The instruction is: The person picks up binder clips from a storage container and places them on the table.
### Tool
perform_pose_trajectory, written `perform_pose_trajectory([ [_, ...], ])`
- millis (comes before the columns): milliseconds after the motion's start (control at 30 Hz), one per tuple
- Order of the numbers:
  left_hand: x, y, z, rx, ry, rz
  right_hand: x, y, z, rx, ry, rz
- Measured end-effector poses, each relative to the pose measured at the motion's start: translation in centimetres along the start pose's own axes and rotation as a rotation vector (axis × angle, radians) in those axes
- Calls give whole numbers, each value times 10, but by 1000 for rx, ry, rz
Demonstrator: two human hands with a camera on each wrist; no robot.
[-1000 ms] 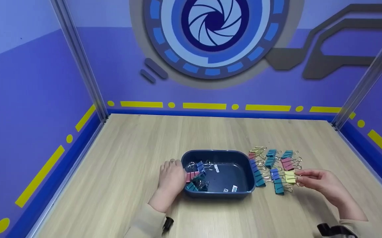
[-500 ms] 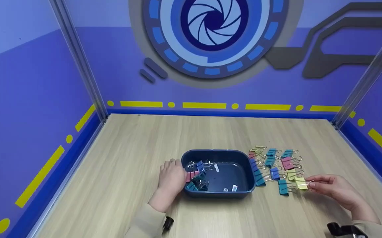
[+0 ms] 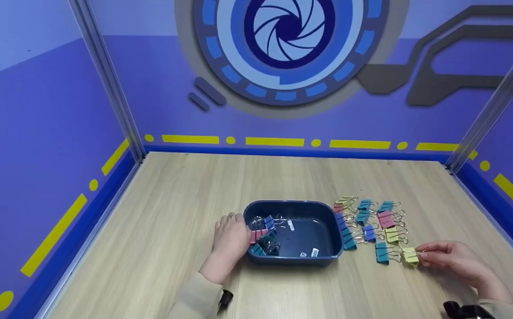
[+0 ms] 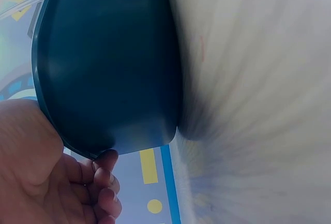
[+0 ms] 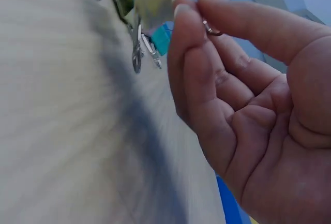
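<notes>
My right hand (image 3: 458,263) pinches a yellow binder clip (image 3: 410,255) by its wire handle between thumb and fingertips. The right wrist view shows this yellow clip (image 5: 156,1) beyond the fingertips. A teal binder clip (image 3: 381,253) lies just left of it, with another yellow clip (image 3: 391,235) behind. My left hand (image 3: 231,237) holds the left side of a dark blue plastic box (image 3: 289,262). From the left wrist, curled fingers (image 4: 106,175) meet the box's rim; the thumb is hidden. Inside the box, several binder clips, among them a pink one (image 3: 258,236), lie at the left end.
More binder clips lie in rough columns right of the box, including a blue one (image 3: 369,233), a pink one (image 3: 385,219) and a teal one (image 3: 349,239). Small white labels (image 3: 315,252) show on the box floor. Printed panels enclose the wooden table (image 3: 185,190).
My right hand has drawn the yellow clip to the right and nearer, away from the other clips. The teal clip beside it has shifted slightly right. The left hand and box stay put.
</notes>
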State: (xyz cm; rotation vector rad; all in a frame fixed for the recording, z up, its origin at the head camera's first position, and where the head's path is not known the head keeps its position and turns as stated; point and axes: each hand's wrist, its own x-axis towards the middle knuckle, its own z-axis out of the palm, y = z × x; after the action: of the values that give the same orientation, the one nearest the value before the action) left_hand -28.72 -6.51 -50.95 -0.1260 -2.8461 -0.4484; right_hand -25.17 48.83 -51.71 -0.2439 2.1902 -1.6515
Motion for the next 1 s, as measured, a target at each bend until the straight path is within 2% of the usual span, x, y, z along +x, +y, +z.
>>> perform_pose_trajectory([
  [200,-1,0,0,-11,5,6,12,-9,17,-178,101,108],
  [367,-1,-1,0,-6,32,25,21,-12,28,-250,160,88],
  [533,-1,-1,1,-2,51,34,24,-12,31,-303,183,59],
  [767,-1,-1,0,-18,37,23,22,-19,31,-364,193,133],
  [900,-1,-1,0,-18,34,23,19,-26,32,-439,261,158],
  [1000,-1,-1,0,-15,32,24,16,-32,34,-515,335,134],
])
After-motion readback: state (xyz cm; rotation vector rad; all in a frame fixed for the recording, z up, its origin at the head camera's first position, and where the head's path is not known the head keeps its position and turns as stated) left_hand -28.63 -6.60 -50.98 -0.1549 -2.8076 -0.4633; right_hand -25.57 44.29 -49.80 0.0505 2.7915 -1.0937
